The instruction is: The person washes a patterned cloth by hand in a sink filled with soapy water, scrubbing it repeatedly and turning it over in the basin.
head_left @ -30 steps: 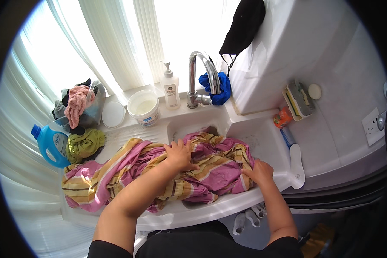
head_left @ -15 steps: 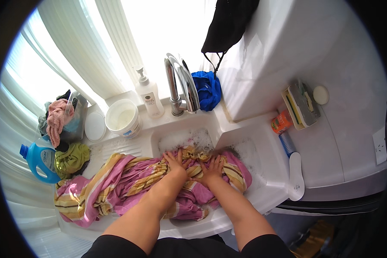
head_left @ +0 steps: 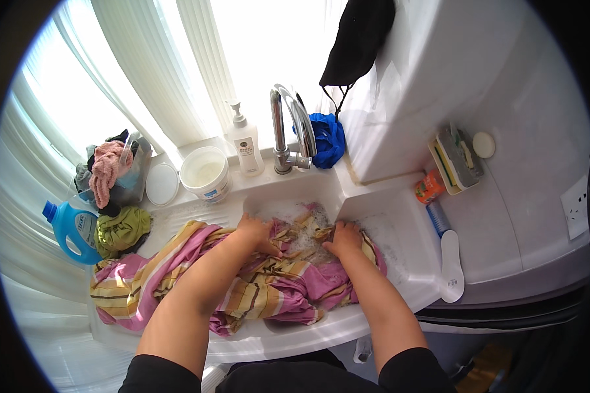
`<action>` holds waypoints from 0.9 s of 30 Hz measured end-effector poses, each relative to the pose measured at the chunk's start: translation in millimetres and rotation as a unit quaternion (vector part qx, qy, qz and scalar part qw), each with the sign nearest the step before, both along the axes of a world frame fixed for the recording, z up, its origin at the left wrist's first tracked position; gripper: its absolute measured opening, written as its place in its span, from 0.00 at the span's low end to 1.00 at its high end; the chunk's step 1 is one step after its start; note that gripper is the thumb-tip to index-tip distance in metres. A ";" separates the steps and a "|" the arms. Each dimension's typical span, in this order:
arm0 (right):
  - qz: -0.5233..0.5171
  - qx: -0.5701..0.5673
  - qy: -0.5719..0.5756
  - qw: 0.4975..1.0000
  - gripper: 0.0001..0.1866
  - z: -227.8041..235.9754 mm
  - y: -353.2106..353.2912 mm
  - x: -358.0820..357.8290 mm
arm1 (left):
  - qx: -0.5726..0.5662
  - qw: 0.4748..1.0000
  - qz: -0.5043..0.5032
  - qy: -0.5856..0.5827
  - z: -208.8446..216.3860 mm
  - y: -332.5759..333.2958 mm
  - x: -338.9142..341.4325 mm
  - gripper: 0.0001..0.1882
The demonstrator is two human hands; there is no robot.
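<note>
A large pink, yellow and white striped cloth (head_left: 269,288) lies bunched across the white sink (head_left: 242,196), its far part sunk in the foamy water of the basin. My left hand (head_left: 258,234) curls round the cloth at the basin's left side. On the other side, by the divider, my right hand (head_left: 345,240) bends its fingers over the cloth, thumb toward the water. Foam and wet folds show between the two hands. Some fingertips are hidden in the folds.
Behind the basin stand a chrome faucet (head_left: 288,131), a white pump bottle (head_left: 246,144) and a white tub (head_left: 205,173). A blue detergent jug (head_left: 72,232) and a green cloth (head_left: 122,230) sit at the left. A white brush (head_left: 451,265) lies on the right edge.
My hands have moved apart, the left one leftward and the right one rightward. Earlier they lay spread on the cloth; now more of it is under the foamy water between them.
</note>
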State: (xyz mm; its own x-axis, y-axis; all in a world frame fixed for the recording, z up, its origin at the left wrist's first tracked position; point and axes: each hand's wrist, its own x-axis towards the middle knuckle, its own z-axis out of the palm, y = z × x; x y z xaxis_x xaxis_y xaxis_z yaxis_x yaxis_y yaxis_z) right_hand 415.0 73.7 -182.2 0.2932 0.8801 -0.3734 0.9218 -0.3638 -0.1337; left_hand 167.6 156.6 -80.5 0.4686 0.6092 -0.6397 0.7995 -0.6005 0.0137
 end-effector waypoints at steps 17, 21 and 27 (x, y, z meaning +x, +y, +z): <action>-0.030 0.309 0.339 0.888 0.22 162.7 -23.5 -72.4 | 0.026 0.932 0.213 -0.293 72.6 -114.0 -152.0 0.32; -0.069 0.341 0.455 0.820 0.20 172.6 -6.6 -103.8 | 0.077 0.923 0.263 -0.270 84.9 -117.1 -223.4 0.29; 0.192 0.320 0.302 0.877 0.27 175.7 -54.0 -213.2 | 0.117 0.914 0.328 -0.209 103.9 -123.3 -306.2 0.20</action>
